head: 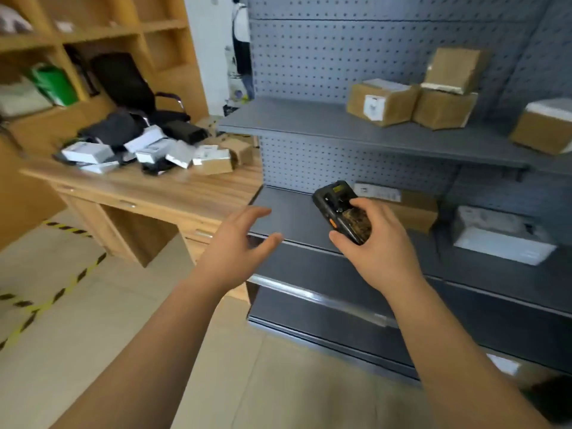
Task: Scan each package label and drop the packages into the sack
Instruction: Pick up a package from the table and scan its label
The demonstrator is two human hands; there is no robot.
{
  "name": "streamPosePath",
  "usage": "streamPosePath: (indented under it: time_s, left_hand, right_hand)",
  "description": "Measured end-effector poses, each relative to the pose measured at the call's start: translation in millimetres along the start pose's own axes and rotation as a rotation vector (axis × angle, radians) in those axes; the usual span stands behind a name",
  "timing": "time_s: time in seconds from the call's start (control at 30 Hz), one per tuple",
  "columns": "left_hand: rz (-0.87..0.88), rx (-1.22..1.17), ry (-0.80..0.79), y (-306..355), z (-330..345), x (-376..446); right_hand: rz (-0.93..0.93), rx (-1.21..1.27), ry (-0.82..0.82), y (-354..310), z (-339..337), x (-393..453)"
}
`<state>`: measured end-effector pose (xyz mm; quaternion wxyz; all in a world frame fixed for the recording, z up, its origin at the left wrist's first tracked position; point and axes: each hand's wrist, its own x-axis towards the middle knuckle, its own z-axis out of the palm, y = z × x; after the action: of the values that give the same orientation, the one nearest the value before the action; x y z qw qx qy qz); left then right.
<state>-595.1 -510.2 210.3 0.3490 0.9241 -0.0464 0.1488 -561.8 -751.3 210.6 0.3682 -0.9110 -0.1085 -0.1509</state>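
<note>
Bare left hand (pixel 238 239) spread empty; right hand (pixel 376 243) grips black handheld scanner (pixel 340 212), which could slip; brown cardboard packages (pixel 382 103) sit at two o'clock.

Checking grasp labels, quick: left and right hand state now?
Left hand: open, fingers spread, holding nothing.
Right hand: grips the handheld scanner.

1 head-worn view looks forward and down, close over both forearms; grey shelving (pixel 356 131) fills its right.

Six shelf packages (pixel 382 103), one scanner (pixel 342 212)
</note>
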Motion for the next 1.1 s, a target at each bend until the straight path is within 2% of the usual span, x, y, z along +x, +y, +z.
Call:
streamPosePath:
  time_s: [0.23, 0.43, 0.63, 0.87, 1.0, 1.1]
  left_hand:
    - [-0.259, 0.117, 0.226, -159.2, -164.2, -32.9]
    - [-0.478, 0.184, 0.377, -281.1, -261.9, -35.1]
    - [-0.665, 0.244, 0.535, -372.2, -359.7, -4.2]
    - [-0.757, 0.299, 0.619, -477.8, -441.9, 36.4]
    - [-0.746, 0.278, 0.572, -558.2, -472.2, 79.7]
    - [-0.696, 0.218, 0.519, -627.4, -491.8, 128.0]
  right_hand:
    - [-0.221, 0.084, -0.242, -165.0, 176.8, 59.3]
    - [-0.380, 0.164, -0.366, -273.1, 332.8, 117.5]
    - [-0.511, 0.285, -0.525, -392.1, 470.2, 184.5]
    - [-0.631, 0.327, -0.622, -489.6, 595.1, 246.4]
    - [-0.609, 0.305, -0.592, -512.6, 667.5, 293.1]
    - [-0.513, 0.254, -0.534, -522.8, 712.0, 333.0]
